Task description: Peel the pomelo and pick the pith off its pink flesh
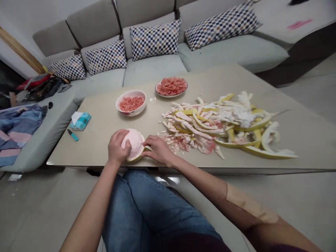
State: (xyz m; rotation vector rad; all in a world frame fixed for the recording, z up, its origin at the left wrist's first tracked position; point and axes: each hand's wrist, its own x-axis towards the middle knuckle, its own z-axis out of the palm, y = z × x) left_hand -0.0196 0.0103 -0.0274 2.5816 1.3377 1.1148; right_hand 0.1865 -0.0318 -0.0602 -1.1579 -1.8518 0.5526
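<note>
A partly peeled pomelo [134,142], its pale pink pith showing, is at the table's near edge. My left hand [118,147] wraps round its left side and holds it. On the pomelo's right, my right hand [158,149] pinches a strip of yellow-green rind [145,150] between thumb and fingers. Some rind still covers the pomelo's lower side. To the right of my right hand spreads a large heap of pomelo peel [204,122], with yellow strips, white pith and pinkish membrane scraps.
Behind the pomelo stand a white bowl [143,108] and a plate [172,96], both with red pomelo flesh. A blue tissue pack [83,120] and a teal utility knife [73,135] lie at the left of the table [99,105]. A grey sofa [154,70] runs behind.
</note>
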